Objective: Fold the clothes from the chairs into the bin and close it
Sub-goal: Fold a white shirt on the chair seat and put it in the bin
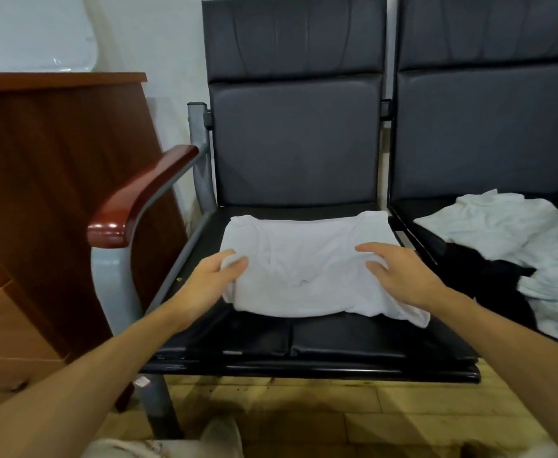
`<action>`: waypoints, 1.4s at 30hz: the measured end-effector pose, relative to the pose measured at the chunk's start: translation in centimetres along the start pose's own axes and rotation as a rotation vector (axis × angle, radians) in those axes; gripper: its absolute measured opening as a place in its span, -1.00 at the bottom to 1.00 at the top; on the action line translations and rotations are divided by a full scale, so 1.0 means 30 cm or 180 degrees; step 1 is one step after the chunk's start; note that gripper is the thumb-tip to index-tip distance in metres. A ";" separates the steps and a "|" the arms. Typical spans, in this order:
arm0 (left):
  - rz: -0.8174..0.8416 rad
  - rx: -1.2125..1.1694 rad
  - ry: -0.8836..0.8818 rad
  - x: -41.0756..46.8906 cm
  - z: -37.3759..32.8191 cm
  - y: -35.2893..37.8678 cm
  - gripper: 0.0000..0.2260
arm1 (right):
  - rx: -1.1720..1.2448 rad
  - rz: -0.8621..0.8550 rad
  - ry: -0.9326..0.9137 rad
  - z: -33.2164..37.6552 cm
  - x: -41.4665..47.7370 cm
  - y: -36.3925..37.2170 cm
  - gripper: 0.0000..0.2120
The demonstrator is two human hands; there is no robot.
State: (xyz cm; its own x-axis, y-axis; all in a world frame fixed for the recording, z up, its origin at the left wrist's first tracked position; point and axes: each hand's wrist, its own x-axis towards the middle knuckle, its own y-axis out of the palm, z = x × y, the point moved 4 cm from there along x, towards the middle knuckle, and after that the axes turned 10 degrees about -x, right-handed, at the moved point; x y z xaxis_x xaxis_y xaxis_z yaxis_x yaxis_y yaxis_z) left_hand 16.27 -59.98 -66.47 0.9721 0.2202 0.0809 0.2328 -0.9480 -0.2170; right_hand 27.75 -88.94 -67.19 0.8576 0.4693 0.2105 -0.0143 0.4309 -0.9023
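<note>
Left hand (216, 277) gripped the left edge of the white garment (304, 259), a bunch of fabric held between thumb and curled fingers. Right hand (403, 272) lay on the garment's right part with the fingers fairly straight and the thumb spread. Cloth showed between thumb and forefinger, but whether it was pinched could not be told. Both forearms were bare.

Far beyond the left hand, a pale translucent plastic form (32, 31) stood above the top of a wooden cabinet (56, 160). What it was, and anything inside it, could not be made out.

The garment lay on the black seat (337, 345) of a chair, directly under and between the hands, with the padded black backrest (297, 143) beyond it. A reddish wooden armrest (138, 200) on a grey metal frame sat just left of the left hand. To the right of the right hand, the adjoining seat (436, 249) held a heap of pale clothes (502, 223) with a black garment (495, 276) among them, unfolded. There was a wood-plank floor (386, 411) below the wrists and a white wall (171, 44) behind.

The garment's long axis ran left to right, from hand to hand, across the seat. Its far edge was fairly straight and close to the backrest. One loose corner trailed nearer, under the right wrist. Which end was the neck could not be told.
</note>
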 end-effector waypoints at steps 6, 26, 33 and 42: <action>0.0700 0.1658 0.0463 -0.036 0.024 -0.002 -0.78 | -0.0548 0.0301 -0.0265 -0.036 -0.100 -0.056 -0.64; -0.0265 0.0228 0.0043 -0.044 -0.054 -0.029 -0.81 | -0.1352 0.0681 -0.0369 0.030 -0.183 -0.167 -0.86; -0.1339 0.0356 0.0115 0.114 -0.001 -0.117 -0.75 | -0.2031 0.0184 -0.0013 0.020 0.028 -0.194 -0.75; -0.1642 0.0795 -0.0274 0.389 0.099 -0.142 -0.73 | -0.2772 -0.0005 -0.0163 -0.022 0.316 -0.134 -0.74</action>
State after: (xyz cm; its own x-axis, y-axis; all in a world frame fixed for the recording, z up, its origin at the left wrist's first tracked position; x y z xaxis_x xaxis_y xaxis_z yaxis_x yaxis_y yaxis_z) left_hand 26.73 -52.69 -67.49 0.7274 0.6674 0.1599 0.6668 -0.6323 -0.3943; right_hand 36.27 -86.73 -61.81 0.8328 0.5123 0.2098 0.4029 -0.3012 -0.8642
